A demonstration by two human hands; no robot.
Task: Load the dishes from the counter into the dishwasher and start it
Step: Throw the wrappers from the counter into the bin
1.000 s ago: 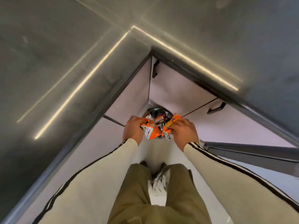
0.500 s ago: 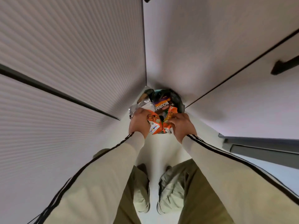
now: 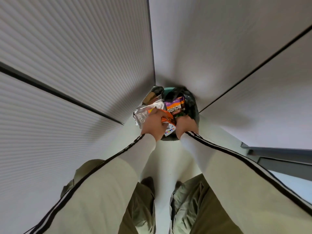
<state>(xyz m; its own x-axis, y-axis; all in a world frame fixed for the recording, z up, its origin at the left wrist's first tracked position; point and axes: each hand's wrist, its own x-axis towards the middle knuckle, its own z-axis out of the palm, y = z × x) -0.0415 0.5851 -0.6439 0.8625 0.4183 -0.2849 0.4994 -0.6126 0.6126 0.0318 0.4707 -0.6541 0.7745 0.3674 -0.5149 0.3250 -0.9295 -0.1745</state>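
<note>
Orange wrapper (image 3: 166, 118) is gripped by left hand (image 3: 152, 125) at bin (image 3: 168, 89), right hand (image 3: 186, 125) grip is not discernible, and dishwasher loading is judged outstanding.

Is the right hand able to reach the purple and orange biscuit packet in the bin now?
Probably yes. The right hand is at the bin with the black liner, just beside the purple and orange biscuit packet, which lies on top, uncovered. Nothing stands between them.

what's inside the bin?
Visible in the bin: a Bourbon packet, a silver foil wrapper at its rim, an orange wrapper in the left hand. The right hand and wrappers cover whatever lies deeper.
</note>
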